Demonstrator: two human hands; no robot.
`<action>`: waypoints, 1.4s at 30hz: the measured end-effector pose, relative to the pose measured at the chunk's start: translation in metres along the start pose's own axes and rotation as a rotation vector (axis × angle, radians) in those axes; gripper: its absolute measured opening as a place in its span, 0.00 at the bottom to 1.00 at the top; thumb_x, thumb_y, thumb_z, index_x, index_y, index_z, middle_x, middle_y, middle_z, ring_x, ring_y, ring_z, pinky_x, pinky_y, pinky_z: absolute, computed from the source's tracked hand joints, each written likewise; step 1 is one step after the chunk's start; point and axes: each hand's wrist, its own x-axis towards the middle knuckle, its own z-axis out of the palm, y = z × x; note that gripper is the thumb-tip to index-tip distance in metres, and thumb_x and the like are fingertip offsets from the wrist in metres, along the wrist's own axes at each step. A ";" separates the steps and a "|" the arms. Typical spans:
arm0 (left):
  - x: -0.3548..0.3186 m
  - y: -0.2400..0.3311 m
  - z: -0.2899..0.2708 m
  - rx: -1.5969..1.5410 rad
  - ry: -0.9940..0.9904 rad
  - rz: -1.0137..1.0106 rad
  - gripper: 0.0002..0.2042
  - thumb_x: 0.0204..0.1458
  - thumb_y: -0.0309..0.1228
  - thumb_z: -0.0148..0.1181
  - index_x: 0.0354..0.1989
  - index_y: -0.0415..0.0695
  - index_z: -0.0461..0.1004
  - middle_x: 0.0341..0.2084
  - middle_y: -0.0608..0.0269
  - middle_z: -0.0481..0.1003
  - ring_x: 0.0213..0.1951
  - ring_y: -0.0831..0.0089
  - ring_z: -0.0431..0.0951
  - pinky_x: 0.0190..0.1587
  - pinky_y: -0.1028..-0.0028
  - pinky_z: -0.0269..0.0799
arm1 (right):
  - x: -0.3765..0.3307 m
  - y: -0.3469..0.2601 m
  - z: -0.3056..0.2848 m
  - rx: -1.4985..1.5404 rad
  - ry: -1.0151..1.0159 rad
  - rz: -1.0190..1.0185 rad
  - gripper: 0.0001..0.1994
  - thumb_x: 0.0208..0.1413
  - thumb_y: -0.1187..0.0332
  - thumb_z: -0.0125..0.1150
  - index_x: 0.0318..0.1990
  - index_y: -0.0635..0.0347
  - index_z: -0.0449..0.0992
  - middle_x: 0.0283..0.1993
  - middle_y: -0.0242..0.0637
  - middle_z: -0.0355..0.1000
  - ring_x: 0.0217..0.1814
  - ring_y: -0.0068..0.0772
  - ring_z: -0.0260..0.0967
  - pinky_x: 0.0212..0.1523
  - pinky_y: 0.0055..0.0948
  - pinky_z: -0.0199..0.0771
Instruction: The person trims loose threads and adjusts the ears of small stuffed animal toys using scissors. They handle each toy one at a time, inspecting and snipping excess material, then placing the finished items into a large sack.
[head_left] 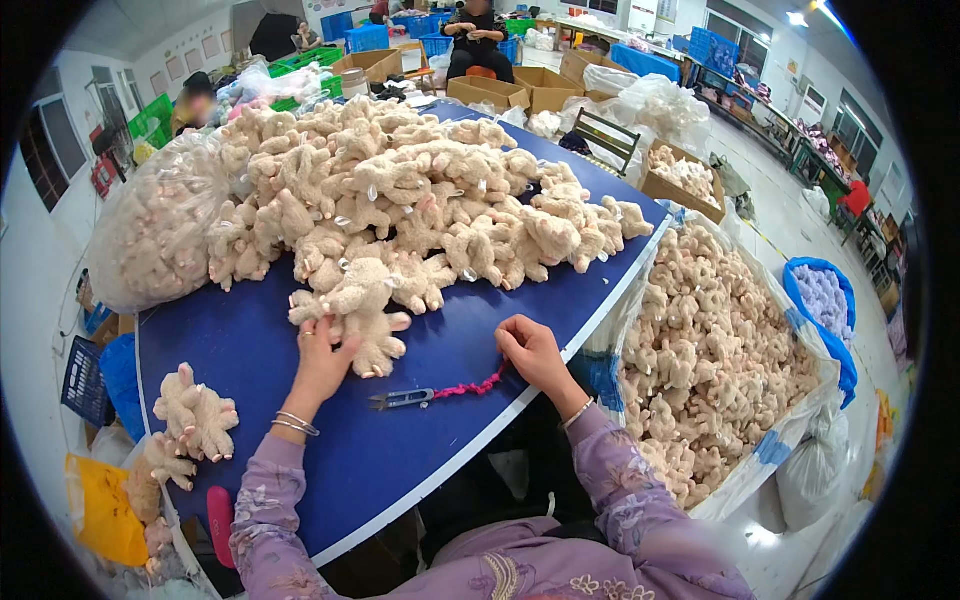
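My left hand (pixel 322 362) is closed around the side of a cream plush toy (pixel 358 292) at the near edge of the pile. The toy has pinkish paws, and my fingertips are partly hidden against its fur. My right hand (pixel 535 350) is curled shut above the table's right edge, at the end of a bright pink cord (pixel 470 387). That cord runs along the tabletop to a pair of thread snips (pixel 402 399), which lie between my hands. A large heap of similar plush toys (pixel 400 180) covers the far side of the blue table (pixel 460 340).
A few plush toys (pixel 195 415) lie at the table's left edge, near a pink case (pixel 220 525). A clear bag of toys (pixel 160 225) stands far left. To the right is a big sack of toys (pixel 710 350). Cardboard boxes (pixel 490 92) and a seated person (pixel 476 42) are beyond.
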 end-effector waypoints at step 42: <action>-0.021 0.067 0.024 -0.089 0.156 0.359 0.33 0.45 0.34 0.64 0.59 0.38 0.59 0.60 0.45 0.54 0.60 0.49 0.57 0.61 0.57 0.55 | 0.021 -0.030 0.042 0.134 0.025 0.049 0.14 0.52 0.66 0.60 0.41 0.65 0.69 0.31 0.36 0.71 0.30 0.26 0.70 0.31 0.28 0.72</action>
